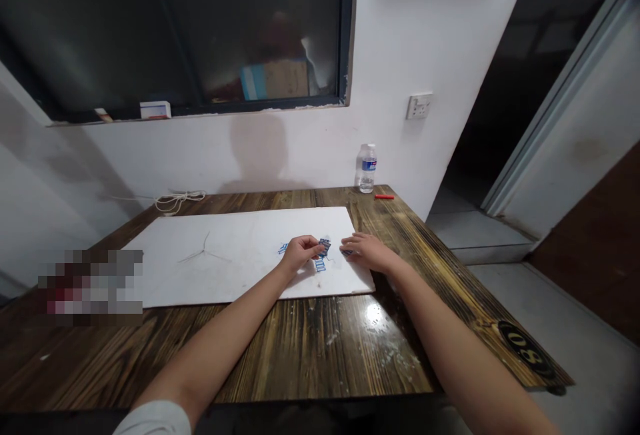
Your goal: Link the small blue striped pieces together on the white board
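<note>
My left hand (300, 250) is closed, its thumb and fingers pinching a small dark blue piece with pale markings (325, 246) over the white board (255, 235). Just below that piece, blue ladder-like marks (320, 264) show on the board; whether they are drawn or lie loose I cannot tell. More blue marks (283, 248) peek out left of my left hand. Near the board's right edge, my right hand (370, 250) is palm down with its fingers stretched out. A second small dark blue piece (346, 250) shows at its fingertips, partly hidden by them.
The board lies on a dark wooden table (350, 348). A water bottle (367, 168) and a red pen-like stick (385, 196) are at the back right. A bundled white cord (177, 200) lies back left. Thin lines (204, 250) cross the board's left half.
</note>
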`<state>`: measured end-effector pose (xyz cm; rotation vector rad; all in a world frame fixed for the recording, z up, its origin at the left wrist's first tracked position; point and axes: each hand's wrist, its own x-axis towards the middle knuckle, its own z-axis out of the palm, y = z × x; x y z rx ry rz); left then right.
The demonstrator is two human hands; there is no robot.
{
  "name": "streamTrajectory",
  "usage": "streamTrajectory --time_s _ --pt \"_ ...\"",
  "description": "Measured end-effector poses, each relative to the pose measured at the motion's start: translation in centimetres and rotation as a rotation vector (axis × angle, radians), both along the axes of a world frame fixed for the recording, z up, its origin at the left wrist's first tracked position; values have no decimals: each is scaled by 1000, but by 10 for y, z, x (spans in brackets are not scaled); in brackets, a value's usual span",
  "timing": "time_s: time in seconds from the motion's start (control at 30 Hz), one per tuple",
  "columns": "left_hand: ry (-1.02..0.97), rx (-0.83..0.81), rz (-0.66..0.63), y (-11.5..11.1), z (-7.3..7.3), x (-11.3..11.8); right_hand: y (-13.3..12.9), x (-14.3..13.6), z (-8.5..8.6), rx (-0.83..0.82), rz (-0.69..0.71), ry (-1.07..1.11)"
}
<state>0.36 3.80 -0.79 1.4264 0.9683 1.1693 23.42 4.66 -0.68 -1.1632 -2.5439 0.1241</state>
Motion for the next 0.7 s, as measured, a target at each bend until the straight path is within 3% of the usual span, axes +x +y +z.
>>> streamTrajectory --time_s 0.2,0.4,0.7 --pt "-2 5 4 1 -1 0 -1 7 11 -82 74 -61" --pt "15 14 11 0 0 -1 -16 -7 21 -34 -69 -263" --pt "21 8 29 1 0 -1 -6 2 9 -83 -30 -116"
